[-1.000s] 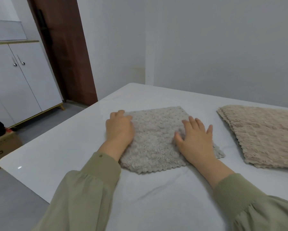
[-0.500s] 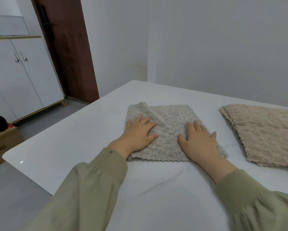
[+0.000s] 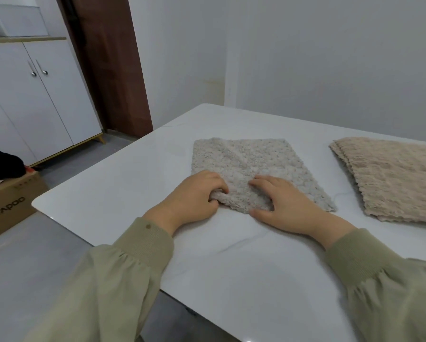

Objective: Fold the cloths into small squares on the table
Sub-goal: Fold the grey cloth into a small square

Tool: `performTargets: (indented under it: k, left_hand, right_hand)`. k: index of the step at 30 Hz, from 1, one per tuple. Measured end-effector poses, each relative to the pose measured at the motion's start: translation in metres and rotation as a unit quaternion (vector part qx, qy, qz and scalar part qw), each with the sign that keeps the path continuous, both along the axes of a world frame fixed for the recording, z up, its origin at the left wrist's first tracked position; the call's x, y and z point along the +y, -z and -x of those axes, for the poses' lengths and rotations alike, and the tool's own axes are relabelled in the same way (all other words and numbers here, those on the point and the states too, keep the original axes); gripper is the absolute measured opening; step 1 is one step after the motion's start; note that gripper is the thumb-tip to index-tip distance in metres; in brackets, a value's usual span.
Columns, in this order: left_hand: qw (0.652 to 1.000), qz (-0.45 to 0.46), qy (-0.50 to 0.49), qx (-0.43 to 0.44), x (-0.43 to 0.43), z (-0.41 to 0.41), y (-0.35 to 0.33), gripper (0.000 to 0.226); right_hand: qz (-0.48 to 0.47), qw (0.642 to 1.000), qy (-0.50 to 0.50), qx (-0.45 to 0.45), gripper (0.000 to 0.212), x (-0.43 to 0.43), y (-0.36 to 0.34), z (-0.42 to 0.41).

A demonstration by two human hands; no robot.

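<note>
Head view, grey cloth point(image 3: 251, 156) on tabletop point(image 3: 133, 174), near-left corner gripped by left hand point(image 3: 194, 196), near edge pressed under outstretched right hand point(image 3: 285, 206), beige cloths point(image 3: 392, 178) at right.

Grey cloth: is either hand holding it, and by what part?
Left hand grips the grey cloth by its near left corner, fingers curled round it. Right hand lies on the near edge, thumb at the hem; whether it pinches is unclear.

One view only: wide-angle camera on my head, facing forward and down. Close over desk point(image 3: 231, 267) corner; my left hand point(image 3: 194, 196), right hand point(image 3: 288, 208) and grey cloth point(image 3: 244, 156) sit mid-frame, sleeves point(image 3: 138, 245) at bottom, wall point(image 3: 305, 58) at top.
</note>
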State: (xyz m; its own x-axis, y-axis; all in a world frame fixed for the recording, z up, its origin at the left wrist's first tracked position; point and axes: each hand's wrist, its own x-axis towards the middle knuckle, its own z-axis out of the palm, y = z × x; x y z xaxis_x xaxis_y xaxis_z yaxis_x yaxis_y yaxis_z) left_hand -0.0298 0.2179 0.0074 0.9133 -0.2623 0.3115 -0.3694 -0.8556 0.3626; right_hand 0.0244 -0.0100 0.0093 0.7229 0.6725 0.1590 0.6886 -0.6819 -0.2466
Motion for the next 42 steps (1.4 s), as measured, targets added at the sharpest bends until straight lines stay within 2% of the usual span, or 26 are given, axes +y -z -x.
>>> performTargets:
  k: [5, 9, 12, 16, 21, 27, 32, 36, 38, 40, 42]
  left_hand:
    - [0.992, 0.074, -0.073, -0.067, 0.004, 0.003, 0.0, 0.039]
    - [0.995, -0.005, -0.049, -0.087, -0.001, 0.002, 0.001, 0.055]
    - [0.99, -0.022, -0.079, -0.113, -0.007, 0.001, 0.002, 0.049]
    - [0.984, -0.03, -0.108, -0.138, -0.013, 0.004, -0.005, 0.047]
    - [0.975, -0.082, -0.081, -0.191, -0.013, 0.002, 0.001, 0.046]
    - [0.977, -0.009, -0.097, -0.191, -0.005, 0.005, 0.002, 0.026]
    - [0.985, 0.044, -0.081, -0.149, 0.011, 0.004, 0.008, 0.024]
    - [0.982, 0.143, -0.076, -0.099, 0.017, 0.007, 0.007, 0.021]
    - [0.983, 0.168, -0.074, -0.027, 0.019, 0.014, -0.001, 0.025]
    - [0.977, 0.188, -0.05, 0.086, 0.024, 0.022, -0.014, 0.028]
    - [0.948, 0.271, -0.02, 0.165, 0.03, 0.027, -0.029, 0.031]
  right_hand:
    - [-0.087, 0.995, -0.002, 0.041, 0.056, -0.01, 0.002, 0.008]
    - [-0.125, 0.991, 0.044, 0.027, 0.049, -0.012, 0.004, 0.011]
    - [-0.135, 0.989, 0.056, 0.003, 0.046, -0.012, 0.005, 0.01]
    - [-0.133, 0.988, 0.075, -0.009, 0.025, -0.011, 0.004, 0.009]
    - [-0.103, 0.992, 0.073, -0.032, 0.021, -0.01, 0.002, 0.012]
    - [-0.111, 0.99, 0.055, -0.064, 0.031, -0.018, 0.004, 0.009]
    - [-0.135, 0.968, 0.184, -0.103, 0.017, -0.038, 0.007, -0.004]
    - [-0.163, 0.955, 0.219, -0.119, 0.009, -0.047, 0.005, -0.007]
    - [-0.181, 0.955, 0.214, -0.097, 0.016, -0.047, 0.002, -0.003]
    - [-0.201, 0.956, 0.201, -0.07, 0.027, -0.046, -0.004, 0.002]
    - [-0.252, 0.947, 0.187, -0.07, 0.034, -0.045, -0.009, 0.008]
